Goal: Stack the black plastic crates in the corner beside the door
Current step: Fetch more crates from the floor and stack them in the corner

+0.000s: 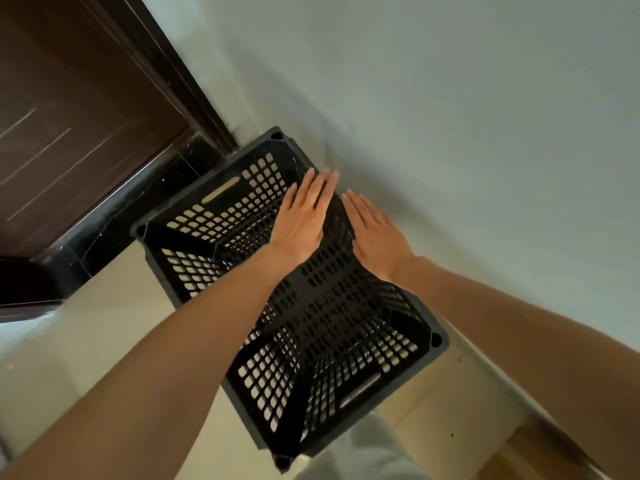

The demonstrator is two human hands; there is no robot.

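Note:
A black plastic crate (214, 216) with perforated walls stands open side up in the corner, its long far side against the pale wall. I look straight down into it; whether other crates sit beneath it I cannot tell. My left hand (304, 216) and my right hand (375, 233) are flat, fingers straight and together, side by side over the crate's far side near the wall. Neither hand holds anything. Both forearms reach across the crate's opening and hide part of its floor.
A dark brown door (69, 116) with a dark frame (180, 74) is to the left of the crate, above a black threshold strip (104, 230). The pale wall (450, 116) runs along the right. Light floor tiles (104, 341) lie in front.

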